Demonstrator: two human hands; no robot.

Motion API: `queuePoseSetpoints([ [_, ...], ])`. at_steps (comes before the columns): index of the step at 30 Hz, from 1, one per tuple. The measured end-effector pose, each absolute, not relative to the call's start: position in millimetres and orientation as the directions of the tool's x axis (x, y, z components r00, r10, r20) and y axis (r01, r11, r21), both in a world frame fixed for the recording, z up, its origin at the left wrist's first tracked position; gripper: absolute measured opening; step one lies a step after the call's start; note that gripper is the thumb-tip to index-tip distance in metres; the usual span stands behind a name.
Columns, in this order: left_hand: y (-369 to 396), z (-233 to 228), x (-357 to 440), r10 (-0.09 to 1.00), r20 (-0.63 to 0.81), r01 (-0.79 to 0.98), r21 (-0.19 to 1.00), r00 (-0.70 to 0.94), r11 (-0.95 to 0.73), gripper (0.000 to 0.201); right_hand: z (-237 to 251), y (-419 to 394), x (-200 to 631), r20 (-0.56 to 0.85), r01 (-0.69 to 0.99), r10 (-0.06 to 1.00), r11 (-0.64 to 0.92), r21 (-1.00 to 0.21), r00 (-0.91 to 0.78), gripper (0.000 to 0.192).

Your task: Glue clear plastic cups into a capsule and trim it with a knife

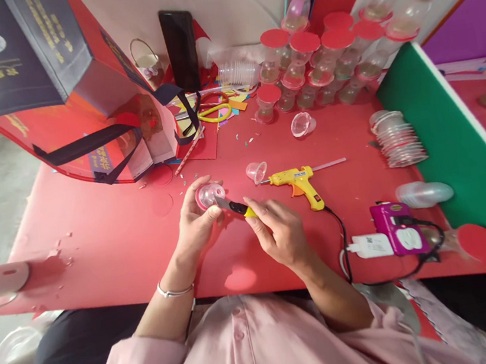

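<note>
hands: left [193, 226] curled round clear cup [210, 193] | right [281, 230] gripping knife [238, 207], knuckles up

Bright, fairly even light, probably from overhead, source out of frame. Soft faint shadows on counter [111, 241]. Small glints on held cup [207, 195]. Centre reasonably sharp; wide-angle edges stretched, mug [7, 279] skewed.

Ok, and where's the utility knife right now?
Near the middle of the head view, the utility knife is in your right hand, its blade pointing left at the clear plastic cup held in your left hand.
</note>
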State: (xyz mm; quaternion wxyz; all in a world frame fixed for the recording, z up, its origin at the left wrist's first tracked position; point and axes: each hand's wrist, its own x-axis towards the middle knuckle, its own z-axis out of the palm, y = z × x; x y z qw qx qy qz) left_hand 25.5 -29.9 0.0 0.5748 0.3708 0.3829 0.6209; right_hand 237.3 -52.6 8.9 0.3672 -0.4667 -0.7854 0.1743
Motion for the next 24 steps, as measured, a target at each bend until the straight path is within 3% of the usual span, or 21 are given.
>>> queuePoseSetpoints([
  [8,-31.3,16.0,26.2,0.959,-0.258,-0.575,0.770,0.114,0.276,0.060,7.5,-53.1,235.5,0.448,0.627,0.835,0.541,-0.561,-0.320,0.040],
  [11,-30.4,12.9,29.7,0.945,-0.314,-0.574,0.759,0.088,0.306,0.065,4.9,-54.4,233.2,0.467,0.643,0.807,0.578,-0.502,-0.361,0.042],
  [15,-28.5,5.9,34.0,0.944,-0.329,-0.576,0.765,0.034,0.288,0.055,2.7,-55.3,230.6,0.488,0.656,0.781,0.607,-0.449,-0.389,0.044],
  [24,-26.4,4.0,30.2,0.898,-0.407,-0.610,0.672,0.169,0.420,0.068,2.9,-55.2,229.6,0.529,0.667,0.737,0.647,-0.370,-0.421,0.043],
])
